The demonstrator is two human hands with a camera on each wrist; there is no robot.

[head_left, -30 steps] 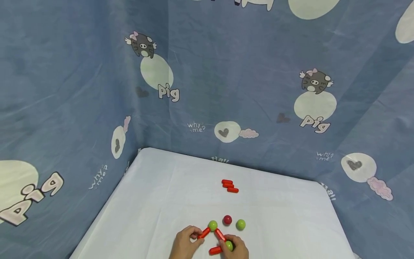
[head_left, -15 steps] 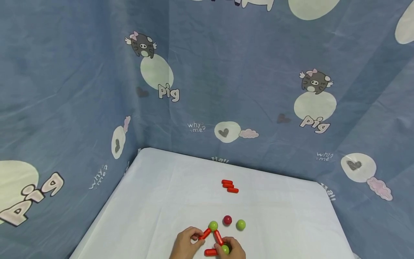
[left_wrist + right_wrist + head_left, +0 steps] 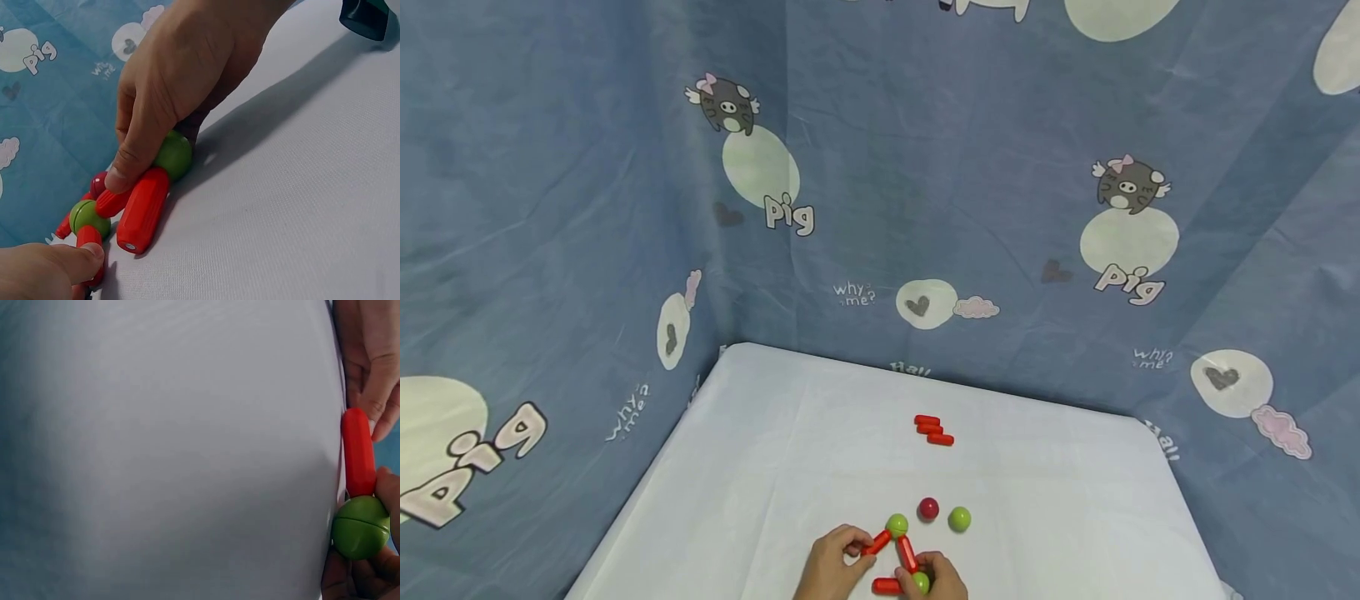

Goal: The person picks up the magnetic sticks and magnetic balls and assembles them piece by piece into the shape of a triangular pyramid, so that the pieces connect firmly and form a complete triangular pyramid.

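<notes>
Joined red rods and green balls lie on the white cloth. My left hand pinches the lower end of a red rod that meets the upper green ball. From that ball a second red rod runs down to the lower green ball, which my right hand grips between thumb and fingers. A third red rod points left from the lower ball; in the left wrist view this rod shows its free end. The right wrist view shows a green ball at my right fingers.
Beyond the hands lie a dark red ball and a loose green ball. Farther back on the white table are three red rods. A patterned blue curtain stands behind and beside the table.
My right hand has moved left and slightly down with the lower green ball and its rods. The upper green ball has shifted slightly right; my left hand has barely moved.
</notes>
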